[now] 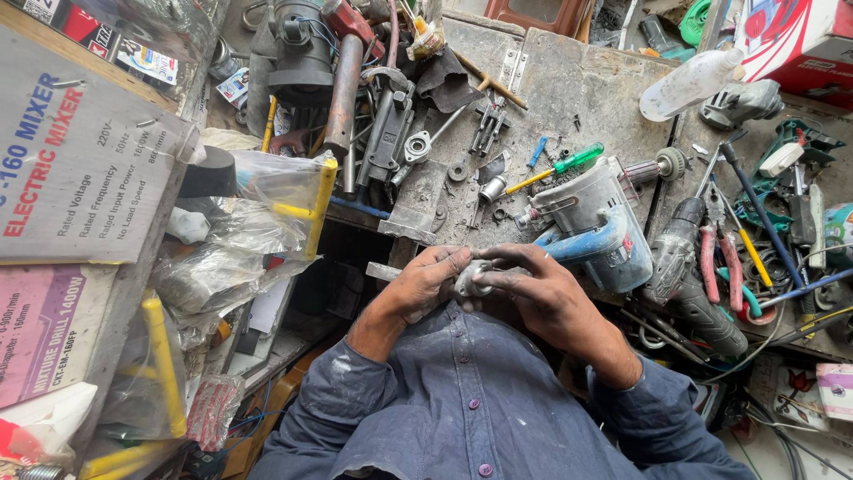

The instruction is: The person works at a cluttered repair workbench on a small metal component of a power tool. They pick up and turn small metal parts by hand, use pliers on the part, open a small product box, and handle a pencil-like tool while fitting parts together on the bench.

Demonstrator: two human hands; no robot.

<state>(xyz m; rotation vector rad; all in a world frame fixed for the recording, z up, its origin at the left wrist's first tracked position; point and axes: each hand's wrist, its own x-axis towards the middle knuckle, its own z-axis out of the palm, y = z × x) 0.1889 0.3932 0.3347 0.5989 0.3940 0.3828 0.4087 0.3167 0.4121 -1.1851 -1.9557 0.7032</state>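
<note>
Far left: a grey cardboard carton (75,151) stood with its printed face up, a pink box (40,324) below it. Next to them, clear plastic bags (235,231) hung on a yellow rack (320,204), with a black roll of tape (211,172) just above the bags.

Centre, at the near edge of the bench (569,89): the left hand (425,283) and the right hand (542,293) met over a small silver metal part (471,278). Left fingers (449,260) were curled onto the part's left side, right fingers (506,260) wrapped over its top and right side. Both hands were closed on it, held just above the blue shirt (462,400), in front of the bench edge. What kind of part it was, I could not tell; mostly covered.

Behind the hands: a pile of dark metal tool bodies (355,80) and a flat steel bracket (413,200). Just right of the hands, touching range: a power tool with a grey housing and blue handle (595,227). A green-handled screwdriver (560,167) lay above it.

Further right: a black drill body (680,267), red-handled pliers (720,262), and a blue-shafted tool (764,218). Top right: a clear plastic bottle (689,84) on its side and a red and white box (800,40).
</note>
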